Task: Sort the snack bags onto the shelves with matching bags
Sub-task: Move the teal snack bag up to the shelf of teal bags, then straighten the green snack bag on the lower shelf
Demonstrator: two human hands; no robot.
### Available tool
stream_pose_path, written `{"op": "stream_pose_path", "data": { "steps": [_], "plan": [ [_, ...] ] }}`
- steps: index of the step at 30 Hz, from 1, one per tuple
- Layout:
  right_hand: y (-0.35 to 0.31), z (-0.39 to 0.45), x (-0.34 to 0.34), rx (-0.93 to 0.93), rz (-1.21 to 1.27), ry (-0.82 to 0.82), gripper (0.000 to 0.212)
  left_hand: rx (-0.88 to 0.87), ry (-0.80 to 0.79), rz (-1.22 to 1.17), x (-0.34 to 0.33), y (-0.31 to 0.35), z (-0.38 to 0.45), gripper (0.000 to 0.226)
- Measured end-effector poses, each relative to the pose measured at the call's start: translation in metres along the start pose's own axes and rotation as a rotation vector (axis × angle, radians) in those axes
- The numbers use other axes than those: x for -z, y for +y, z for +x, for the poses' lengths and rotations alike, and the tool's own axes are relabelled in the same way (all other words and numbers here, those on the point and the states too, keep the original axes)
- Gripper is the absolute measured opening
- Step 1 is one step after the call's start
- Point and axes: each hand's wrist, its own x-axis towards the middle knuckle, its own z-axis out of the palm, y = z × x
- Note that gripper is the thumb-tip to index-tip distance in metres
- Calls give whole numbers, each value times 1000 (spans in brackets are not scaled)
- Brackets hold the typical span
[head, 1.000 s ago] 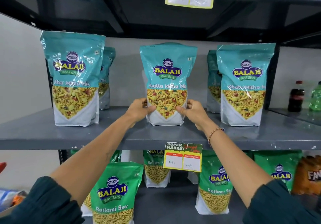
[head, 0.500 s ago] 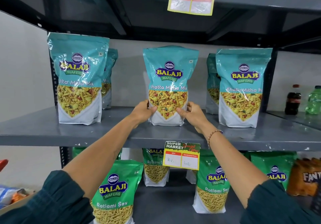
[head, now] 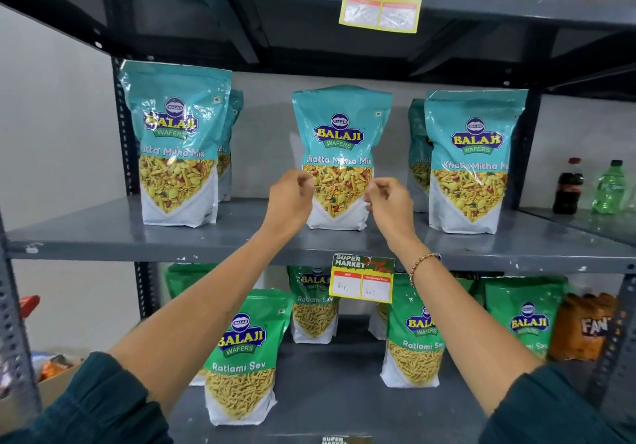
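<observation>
A teal Khatta Mitha Mix bag (head: 340, 133) stands upright in the middle of the grey middle shelf (head: 103, 237). My left hand (head: 290, 199) hovers just in front of its lower left side and my right hand (head: 389, 202) in front of its lower right side. Both have loosely curled fingers and hold nothing. Matching teal bags stand on the same shelf at the left (head: 175, 140) and the right (head: 471, 154), each with another bag behind it. Green Ratlami Sev bags (head: 241, 350) fill the shelf below.
A yellow price tag (head: 361, 278) hangs from the middle shelf's front edge. Two drink bottles (head: 568, 189) stand at the far right beyond the rack post. An orange bag (head: 588, 326) sits at the lower right. A box of mixed bags (head: 51, 368) is at the lower left.
Both hands have let go of the middle teal bag and pulled back slightly. The bag stays standing on the shelf. The camera has tilted up a little.
</observation>
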Motion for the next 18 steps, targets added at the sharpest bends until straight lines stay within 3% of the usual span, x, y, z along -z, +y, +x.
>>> {"op": "stream_pose_path", "data": {
  "steps": [3, 10, 18],
  "plan": [
    [-15, -31, -5, -29, 143, -53, 10, -23, 13, -71, 15, 7, -26, 29],
    [-12, -132, -26, -107, 346, -150, 9, 149, -14, -296, 35, -27, -114, 26],
    [80, -228, -66, -435, 247, -433, 10, 557, -140, -161, 37, -143, -212, 22]
  ]
}}
